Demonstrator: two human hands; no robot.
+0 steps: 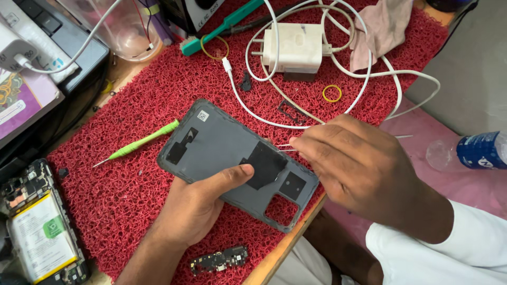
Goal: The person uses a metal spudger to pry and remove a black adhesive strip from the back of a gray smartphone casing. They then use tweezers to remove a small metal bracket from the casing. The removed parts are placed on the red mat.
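Two hands work together: my left hand (198,203) grips the grey phone back cover (232,158), lying diagonally over the red mat (132,195); my right hand (359,163) pinches tweezers (284,148) at its upper edge.

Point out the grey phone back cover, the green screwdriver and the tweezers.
grey phone back cover (222,142): head view, on its bare inner face.
green screwdriver (145,139): head view, on the middle of its handle.
tweezers (284,148): head view, on the metal tips past the right hand (359,163).

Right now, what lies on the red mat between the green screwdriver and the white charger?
In the head view, between the green screwdriver and the white charger lie bare red mat and a white cable.
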